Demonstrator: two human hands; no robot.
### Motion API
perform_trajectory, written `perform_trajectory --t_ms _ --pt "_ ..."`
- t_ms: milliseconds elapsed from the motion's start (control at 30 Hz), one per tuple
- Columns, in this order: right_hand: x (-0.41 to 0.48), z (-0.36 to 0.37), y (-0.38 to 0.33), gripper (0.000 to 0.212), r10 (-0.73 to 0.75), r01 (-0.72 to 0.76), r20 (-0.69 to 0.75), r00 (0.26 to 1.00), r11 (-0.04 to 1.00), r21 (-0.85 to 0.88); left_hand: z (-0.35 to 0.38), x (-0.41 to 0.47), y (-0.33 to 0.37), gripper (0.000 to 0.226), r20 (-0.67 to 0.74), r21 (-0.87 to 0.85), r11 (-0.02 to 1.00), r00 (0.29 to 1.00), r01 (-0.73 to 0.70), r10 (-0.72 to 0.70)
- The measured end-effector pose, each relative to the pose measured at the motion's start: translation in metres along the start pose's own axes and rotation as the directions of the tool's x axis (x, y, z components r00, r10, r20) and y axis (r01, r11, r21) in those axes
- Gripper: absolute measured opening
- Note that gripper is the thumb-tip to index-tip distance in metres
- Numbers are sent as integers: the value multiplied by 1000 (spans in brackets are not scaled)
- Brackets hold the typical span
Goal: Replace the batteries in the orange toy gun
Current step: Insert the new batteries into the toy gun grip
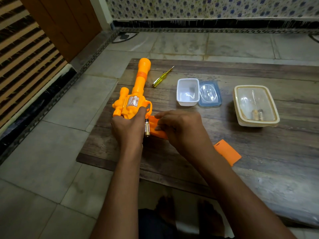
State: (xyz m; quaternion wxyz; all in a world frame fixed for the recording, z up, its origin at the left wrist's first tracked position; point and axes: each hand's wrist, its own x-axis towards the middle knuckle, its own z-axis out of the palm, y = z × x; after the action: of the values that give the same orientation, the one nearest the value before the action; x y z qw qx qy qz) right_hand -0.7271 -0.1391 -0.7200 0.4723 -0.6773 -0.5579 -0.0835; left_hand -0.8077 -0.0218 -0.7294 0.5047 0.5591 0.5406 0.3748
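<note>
- Two hands meet at the near left of the worktop (267,152), both on the toy gun (136,94). The gun lies flat with its barrel pointing to about 12 o'clock and its handle trailing back towards 5 o'clock.
- At the gun's rear, the left hand (129,130) has its fingers curled round the body just behind the silver drum, pinning it down.
- One battery (147,127) sits at the left edge of the open handle, just right of the left hand. Its long axis runs 12 to 6 o'clock. I cannot tell whether it is seated in its bay or only resting there.
- Beyond the hands, at about 12 o'clock from them, a yellow screwdriver (163,77) lies untouched, tip towards 1 o'clock.
- On the handle, the right hand (177,125) pinches the orange plastic between thumb and curled fingers. The battery lies at its 9 o'clock, touching or nearly so, making this the likelier hand to lift it or press it home.
- Farther right stand an open white tub (187,91) and, beside it, its blue lid (209,94).
- Set loose at 4 o'clock from the right hand is the orange battery cover (227,151), so the bay is open.
- Farthest right is a closed clear box (256,105); batteries show dimly through its top.
</note>
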Motion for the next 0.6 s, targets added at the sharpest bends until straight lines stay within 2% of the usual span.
perform_trajectory --t_ms 67,167,300,500,600 --pt "-1 1 -2 6 -1 1 -17 1000 1000 -14 1 0 -1 43 -24 3 1000 1000 0 0" --pt "-3 1 -4 18 -17 17 -37 999 1000 -11 3 0 -1 45 -69 55 998 998 7 -3" --pt "-4 1 -1 23 4 -4 -14 1000 999 37 5 -1 -1 62 -90 55 998 996 -6 11" --pt "-4 1 -6 25 -46 45 31 998 998 34 7 0 -2 60 -111 71 997 993 -39 46" --pt "-5 4 -8 19 -34 37 112 993 999 -21 8 0 -3 57 -105 76 996 993 -41 49"
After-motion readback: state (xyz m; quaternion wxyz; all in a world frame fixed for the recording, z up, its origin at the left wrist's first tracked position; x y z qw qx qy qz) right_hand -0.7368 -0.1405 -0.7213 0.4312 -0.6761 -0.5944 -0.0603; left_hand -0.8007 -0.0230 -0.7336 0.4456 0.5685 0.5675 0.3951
